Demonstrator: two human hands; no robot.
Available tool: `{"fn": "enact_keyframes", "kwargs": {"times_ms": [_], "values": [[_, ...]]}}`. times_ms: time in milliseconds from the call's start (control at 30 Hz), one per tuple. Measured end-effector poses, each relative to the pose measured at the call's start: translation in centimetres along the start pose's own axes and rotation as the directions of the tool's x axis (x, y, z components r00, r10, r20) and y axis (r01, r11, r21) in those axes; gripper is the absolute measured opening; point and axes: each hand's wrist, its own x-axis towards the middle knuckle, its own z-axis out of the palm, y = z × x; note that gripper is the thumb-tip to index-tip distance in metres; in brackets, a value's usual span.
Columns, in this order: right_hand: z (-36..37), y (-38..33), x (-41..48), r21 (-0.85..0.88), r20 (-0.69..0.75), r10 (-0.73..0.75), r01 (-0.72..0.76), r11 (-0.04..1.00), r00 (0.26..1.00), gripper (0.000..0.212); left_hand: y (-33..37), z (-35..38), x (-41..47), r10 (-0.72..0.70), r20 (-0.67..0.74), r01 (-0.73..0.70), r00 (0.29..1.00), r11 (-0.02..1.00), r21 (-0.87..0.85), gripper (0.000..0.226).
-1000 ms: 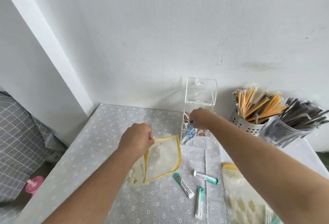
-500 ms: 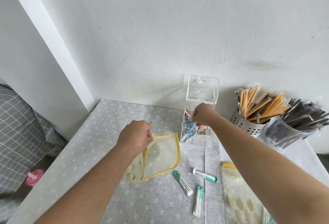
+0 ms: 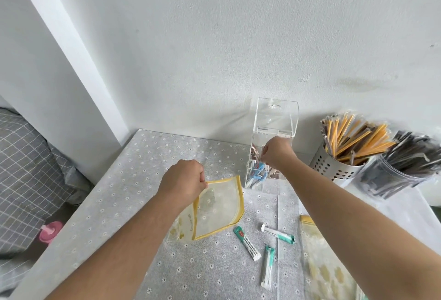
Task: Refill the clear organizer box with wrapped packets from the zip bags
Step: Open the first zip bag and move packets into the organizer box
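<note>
The clear organizer box stands against the wall with its lid tipped up; blue and brown wrapped packets fill its lower compartments. My right hand is at the box's open top, fingers curled downward; whether it holds a packet is hidden. My left hand pinches the top corner of a yellow-edged zip bag, which hangs to the tablecloth and looks empty. Three green-and-white packets lie loose on the cloth in front.
A second zip bag lies under my right forearm. A perforated metal cup of orange sticks and a clear jar of dark sticks stand right of the box. A pink object sits off the table's left edge.
My right hand has risen slightly from the front compartments to the box's open top. My left hand still holds the bag in about the same place.
</note>
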Motion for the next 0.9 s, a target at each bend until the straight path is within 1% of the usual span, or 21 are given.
{"fn": "enact_keyframes", "kwargs": {"times_ms": [133,233,267,367,533,667,733,800,900], "values": [[1.7,-0.8,-0.3,-0.016,0.039,-0.054,0.054,0.998,0.998,0.023,0.0,0.1,0.0,0.005,0.001,-0.005,1.000,1.000,-0.001,0.022],[1.8,-1.1,-0.7,0.008,0.076,-0.105,0.105,0.994,0.992,0.029,-0.2,0.1,0.0,0.000,0.005,0.000,1.000,1.000,-0.009,0.023],[1.6,-1.1,-0.7,-0.006,0.088,-0.120,0.121,0.993,0.989,0.028,-0.3,0.1,0.0,-0.003,0.006,0.003,1.000,1.000,-0.013,0.023],[0.9,-0.4,0.0,-0.028,0.039,-0.146,0.147,0.989,0.989,0.025,-0.3,0.0,0.1,0.000,0.005,0.000,1.000,1.000,-0.016,0.022],[0.8,0.4,0.5,-0.069,0.024,-0.232,0.233,0.970,0.972,0.022,-0.5,0.0,0.1,-0.003,0.000,0.003,1.000,1.000,-0.017,0.022],[1.2,0.4,0.8,-0.075,0.022,-0.187,0.188,0.979,0.982,0.024,-0.7,0.0,0.2,-0.010,-0.005,0.009,1.000,0.999,-0.034,0.021],[1.5,0.6,0.7,-0.094,0.015,-0.188,0.188,0.978,0.982,0.023,-0.8,0.0,0.3,-0.015,-0.013,0.015,1.000,0.999,-0.038,0.021],[1.9,0.7,0.6,-0.140,0.039,-0.203,0.206,0.968,0.978,0.022,-0.9,0.2,0.3,-0.018,-0.015,0.017,1.000,0.999,-0.050,0.020],[2.2,-0.1,0.4,-0.310,0.121,-0.219,0.246,0.918,0.968,0.025,-1.0,0.3,0.3,-0.019,-0.012,0.019,1.000,0.998,-0.053,0.019]]}}
